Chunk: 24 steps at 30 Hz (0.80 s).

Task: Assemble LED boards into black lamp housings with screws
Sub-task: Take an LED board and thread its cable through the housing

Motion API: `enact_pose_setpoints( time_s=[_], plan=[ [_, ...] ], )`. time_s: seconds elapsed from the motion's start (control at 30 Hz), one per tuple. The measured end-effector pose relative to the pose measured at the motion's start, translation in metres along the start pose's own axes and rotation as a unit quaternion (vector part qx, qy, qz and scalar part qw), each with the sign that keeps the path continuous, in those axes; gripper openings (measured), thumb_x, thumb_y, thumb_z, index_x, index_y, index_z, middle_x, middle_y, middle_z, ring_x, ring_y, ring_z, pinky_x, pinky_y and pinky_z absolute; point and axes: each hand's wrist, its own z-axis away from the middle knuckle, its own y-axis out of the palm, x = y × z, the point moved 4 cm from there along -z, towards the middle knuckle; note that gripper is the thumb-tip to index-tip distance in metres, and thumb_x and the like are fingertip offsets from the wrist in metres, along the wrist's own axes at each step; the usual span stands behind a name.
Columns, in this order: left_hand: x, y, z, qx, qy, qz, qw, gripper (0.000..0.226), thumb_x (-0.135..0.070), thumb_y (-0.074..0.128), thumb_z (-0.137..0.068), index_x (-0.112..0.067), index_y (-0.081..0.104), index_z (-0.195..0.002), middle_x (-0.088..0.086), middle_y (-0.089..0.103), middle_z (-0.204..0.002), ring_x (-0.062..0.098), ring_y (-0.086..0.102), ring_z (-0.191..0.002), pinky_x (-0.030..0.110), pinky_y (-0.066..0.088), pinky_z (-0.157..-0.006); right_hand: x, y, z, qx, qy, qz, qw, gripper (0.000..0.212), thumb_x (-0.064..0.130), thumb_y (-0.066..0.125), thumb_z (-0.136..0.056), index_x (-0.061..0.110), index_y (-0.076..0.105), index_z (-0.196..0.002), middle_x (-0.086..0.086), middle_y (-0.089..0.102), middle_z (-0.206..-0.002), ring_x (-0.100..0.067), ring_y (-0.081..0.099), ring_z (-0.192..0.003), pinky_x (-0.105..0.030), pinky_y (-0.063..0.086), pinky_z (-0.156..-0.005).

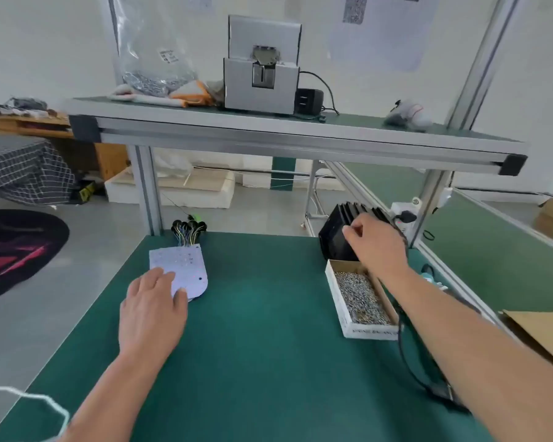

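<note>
Parts pickup: left hand (152,309) flat on boards (186,266) at 11 o'clock, right hand (375,242) gripping housing (336,240) at 2; next, bring both centre.

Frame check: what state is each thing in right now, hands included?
LED boards: lying flat, wires at the far end, not fitted yet.
left hand: fingers straight, resting on the LED boards.
black lamp housings: standing on edge, still without boards.
right hand: fingers curled over the black lamp housings.
screw box: open, full of screws.
screw feeder: upright, untouched.
</note>
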Motion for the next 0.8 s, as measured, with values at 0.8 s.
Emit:
enact_pose_setpoints(
  time_s=[0.8],
  plan=[
    [0.012, 0.02, -0.013, 0.029, 0.001, -0.001, 1.0, 0.033, -0.041, 0.052, -0.108, -0.028, 0.067, -0.134, -0.011, 0.054, -0.147, 0.022, 0.042, -0.137, 0.045, 0.037, -0.108, 0.0, 0.031, -0.071, 0.142, -0.085, 0.305, 0.938, 0.012, 0.005, 0.054, -0.081, 0.011, 0.046, -0.075, -0.007, 0.054, -0.068, -0.025, 0.05, -0.057, -0.029, 0.031, -0.05]
  ],
)
